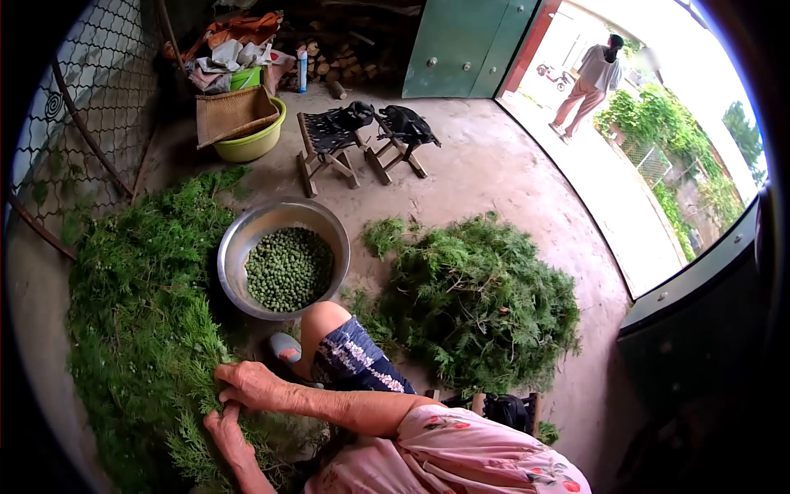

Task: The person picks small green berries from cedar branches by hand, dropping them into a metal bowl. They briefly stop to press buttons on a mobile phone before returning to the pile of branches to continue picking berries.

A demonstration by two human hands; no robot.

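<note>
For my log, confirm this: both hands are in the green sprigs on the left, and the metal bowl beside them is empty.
Not empty: the head view shows the metal bowl holding green berries. The left hand and right hand are in the green sprigs.

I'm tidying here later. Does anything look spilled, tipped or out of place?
Nothing is spilled: the green berries sit inside the metal bowl. Only the woven tray looks askew, lying tilted across the green basin rather than flat. The cut greenery lies in two loose heaps on the floor.
</note>
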